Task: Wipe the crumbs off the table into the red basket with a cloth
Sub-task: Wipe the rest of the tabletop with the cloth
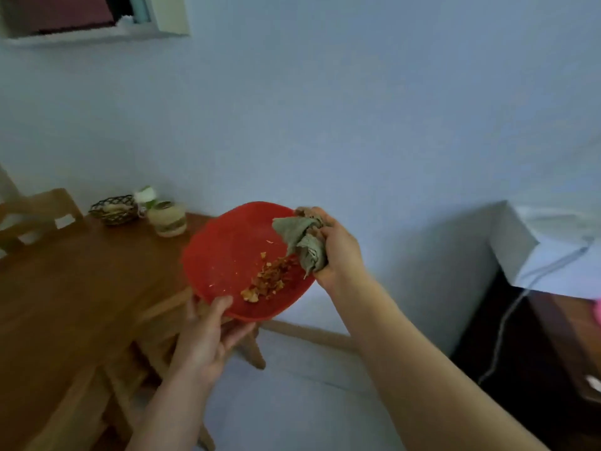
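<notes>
The shallow red basket (221, 255) is held in the air off the right end of the wooden table (81, 288). My left hand (208, 336) grips its near rim, thumb on top and fingers underneath. A pile of orange-brown crumbs (268, 279) lies inside it toward the right. My right hand (338, 252) clutches a bunched grey-green cloth (304, 242) over the basket's right rim, the cloth hanging just above the crumbs.
A dark wire bowl (113, 209) and a twine-wrapped jar (167, 219) stand at the table's far edge by the wall. A wooden chair back (39, 213) shows at the left. A dark cabinet (536, 346) with a white cable stands at the right.
</notes>
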`<action>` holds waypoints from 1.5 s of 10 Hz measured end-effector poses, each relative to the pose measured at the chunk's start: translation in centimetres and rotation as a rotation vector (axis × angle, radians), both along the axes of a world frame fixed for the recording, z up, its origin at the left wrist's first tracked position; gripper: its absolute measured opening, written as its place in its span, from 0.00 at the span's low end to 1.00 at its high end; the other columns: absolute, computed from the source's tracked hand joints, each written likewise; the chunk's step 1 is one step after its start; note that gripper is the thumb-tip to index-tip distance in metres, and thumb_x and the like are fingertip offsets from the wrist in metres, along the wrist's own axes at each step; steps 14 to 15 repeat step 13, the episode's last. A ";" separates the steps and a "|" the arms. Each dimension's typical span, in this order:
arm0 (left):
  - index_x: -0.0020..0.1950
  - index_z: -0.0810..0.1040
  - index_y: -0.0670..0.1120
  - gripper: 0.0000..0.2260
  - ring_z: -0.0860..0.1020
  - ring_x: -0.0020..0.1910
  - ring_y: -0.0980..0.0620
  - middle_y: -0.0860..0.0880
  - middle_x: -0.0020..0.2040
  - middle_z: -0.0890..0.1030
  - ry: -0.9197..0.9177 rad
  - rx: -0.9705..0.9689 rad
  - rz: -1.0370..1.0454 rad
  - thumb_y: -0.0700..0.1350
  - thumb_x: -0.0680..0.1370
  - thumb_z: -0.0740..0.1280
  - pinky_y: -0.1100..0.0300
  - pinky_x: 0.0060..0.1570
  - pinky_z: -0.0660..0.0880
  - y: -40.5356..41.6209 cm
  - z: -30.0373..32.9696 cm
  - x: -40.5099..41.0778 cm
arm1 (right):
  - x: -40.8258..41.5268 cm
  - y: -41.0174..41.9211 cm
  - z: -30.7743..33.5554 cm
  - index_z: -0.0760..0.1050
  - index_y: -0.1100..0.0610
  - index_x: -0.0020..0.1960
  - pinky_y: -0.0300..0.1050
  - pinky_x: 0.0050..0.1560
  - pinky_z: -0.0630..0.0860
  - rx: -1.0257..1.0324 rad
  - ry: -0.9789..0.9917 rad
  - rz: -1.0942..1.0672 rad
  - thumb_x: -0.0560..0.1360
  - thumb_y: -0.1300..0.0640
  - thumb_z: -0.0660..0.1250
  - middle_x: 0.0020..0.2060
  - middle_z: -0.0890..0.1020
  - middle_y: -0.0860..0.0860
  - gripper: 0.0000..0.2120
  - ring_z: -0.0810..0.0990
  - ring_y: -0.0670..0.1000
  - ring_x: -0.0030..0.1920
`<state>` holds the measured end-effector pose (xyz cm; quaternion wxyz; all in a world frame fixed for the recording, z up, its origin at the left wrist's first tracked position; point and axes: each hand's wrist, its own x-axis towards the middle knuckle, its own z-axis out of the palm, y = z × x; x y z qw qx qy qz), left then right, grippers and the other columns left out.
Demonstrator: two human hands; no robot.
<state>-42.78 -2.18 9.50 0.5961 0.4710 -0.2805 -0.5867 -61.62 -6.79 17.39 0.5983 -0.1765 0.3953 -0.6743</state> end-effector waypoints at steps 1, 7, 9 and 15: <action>0.68 0.72 0.57 0.21 0.87 0.44 0.49 0.48 0.60 0.81 -0.052 -0.002 -0.159 0.36 0.80 0.66 0.51 0.39 0.84 -0.2 -1.0 -5.8 | -6.4 1.9 -1.4 0.73 0.64 0.62 0.57 0.60 0.77 0.026 -0.014 -0.169 0.74 0.74 0.48 0.57 0.80 0.64 0.23 0.80 0.62 0.55; 0.66 0.69 0.48 0.17 0.82 0.53 0.42 0.41 0.61 0.79 -0.164 0.322 -0.758 0.37 0.80 0.67 0.51 0.36 0.83 3.9 -8.3 -47.9 | -50.2 15.7 -8.1 0.79 0.60 0.55 0.51 0.53 0.81 0.271 0.169 -0.920 0.75 0.74 0.54 0.47 0.85 0.59 0.19 0.85 0.56 0.47; 0.59 0.68 0.48 0.13 0.81 0.51 0.43 0.43 0.58 0.77 -0.183 0.429 -0.713 0.36 0.80 0.67 0.52 0.34 0.83 4.4 -10.4 -55.2 | -58.8 16.3 -12.8 0.78 0.53 0.54 0.46 0.51 0.79 0.514 0.542 -0.944 0.75 0.71 0.54 0.52 0.81 0.56 0.20 0.81 0.54 0.50; 0.69 0.71 0.50 0.17 0.78 0.60 0.46 0.47 0.63 0.78 -0.363 0.447 -0.910 0.52 0.81 0.67 0.53 0.48 0.83 2.6 -11.1 -56.3 | -61.3 14.4 -16.9 0.71 0.48 0.66 0.67 0.72 0.48 0.921 1.324 -0.411 0.78 0.44 0.53 0.71 0.67 0.57 0.20 0.57 0.61 0.73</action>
